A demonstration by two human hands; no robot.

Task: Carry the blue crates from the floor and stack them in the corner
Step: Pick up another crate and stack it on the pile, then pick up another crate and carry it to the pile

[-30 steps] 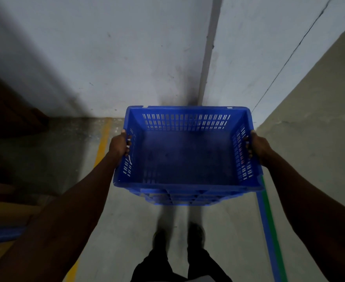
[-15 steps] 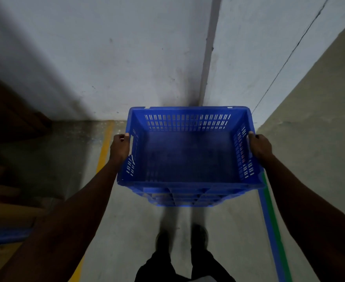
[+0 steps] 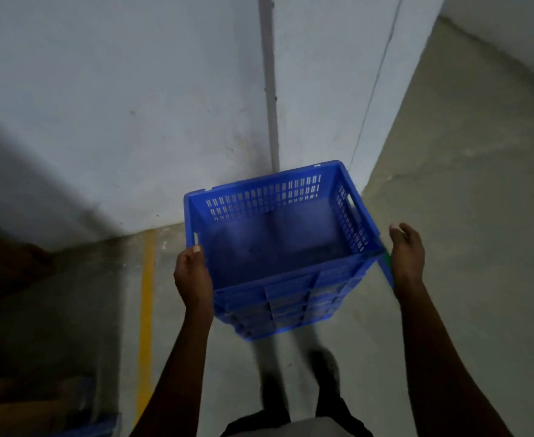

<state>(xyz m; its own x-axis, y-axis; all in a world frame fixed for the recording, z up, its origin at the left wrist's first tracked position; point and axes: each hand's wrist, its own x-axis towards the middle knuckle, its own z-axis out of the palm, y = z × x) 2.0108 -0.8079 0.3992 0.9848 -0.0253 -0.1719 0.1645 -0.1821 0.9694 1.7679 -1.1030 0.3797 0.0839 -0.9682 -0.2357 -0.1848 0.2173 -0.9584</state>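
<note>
Scene: A blue crate (image 3: 278,247) sits on top of a stack of nested crates in the corner where two pale walls (image 3: 117,105) meet, on a concrete floor (image 3: 464,216) by a yellow line (image 3: 147,279).
Left hand (image 3: 193,279): resting against the crate's near left rim, fingers loosely curled; whether the grip is closed on the rim cannot be told.
Right hand (image 3: 406,253): apart from the right wall of the crate, fingers spread wide, holding nothing.
Step in hand: judged to be the release after placing this crate on the stack.
Next move: probably calls for freeing the left hand and turning back for another crate.
</note>
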